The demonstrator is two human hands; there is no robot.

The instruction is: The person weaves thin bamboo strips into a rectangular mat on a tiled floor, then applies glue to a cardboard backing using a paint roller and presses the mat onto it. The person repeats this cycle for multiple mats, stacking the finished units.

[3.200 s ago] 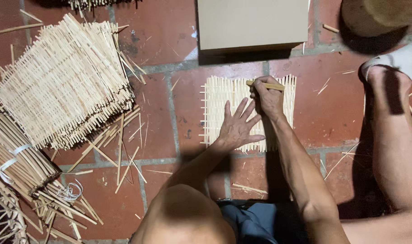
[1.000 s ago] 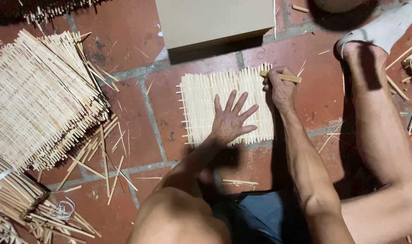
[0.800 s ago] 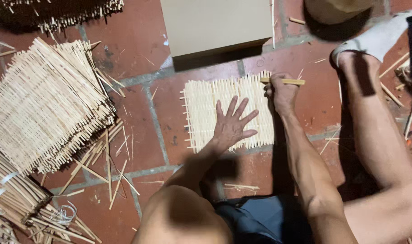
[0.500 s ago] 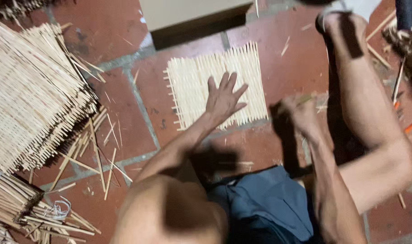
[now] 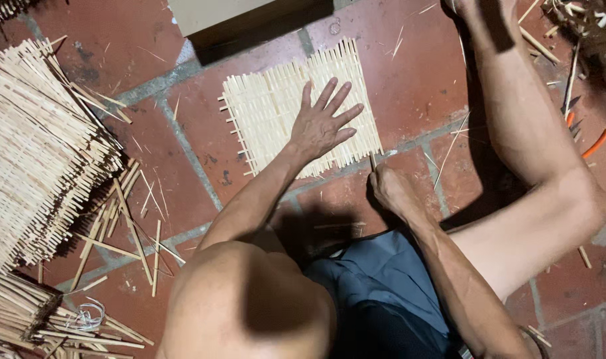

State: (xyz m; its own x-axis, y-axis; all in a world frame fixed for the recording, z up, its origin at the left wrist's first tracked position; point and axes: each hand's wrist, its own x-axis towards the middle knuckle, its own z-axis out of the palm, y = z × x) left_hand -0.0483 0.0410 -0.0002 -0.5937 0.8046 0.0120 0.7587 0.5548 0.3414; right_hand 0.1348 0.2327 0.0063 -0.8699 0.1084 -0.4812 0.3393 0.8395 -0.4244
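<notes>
A small woven bamboo mat (image 5: 270, 113) lies on the red brick floor (image 5: 416, 86) in front of me. My left hand (image 5: 321, 123) presses flat on its right half, fingers spread. My right hand (image 5: 389, 189) is closed around a thin stick (image 5: 373, 161) at the mat's near right corner, the stick's tip touching the mat's edge. My knee (image 5: 250, 299) and bent right leg (image 5: 536, 153) frame the spot.
A tall stack of woven mats (image 5: 37, 146) sits at the left, with loose bamboo slats (image 5: 127, 219) scattered beside it and bundled slats (image 5: 23, 319) at the lower left. A pale box (image 5: 216, 13) stands beyond the mat. Orange-handled tools (image 5: 596, 141) lie at the right.
My right hand has left the mat's far right corner and come down to its near right corner with a stick. The left hand has stayed pressed on the mat.
</notes>
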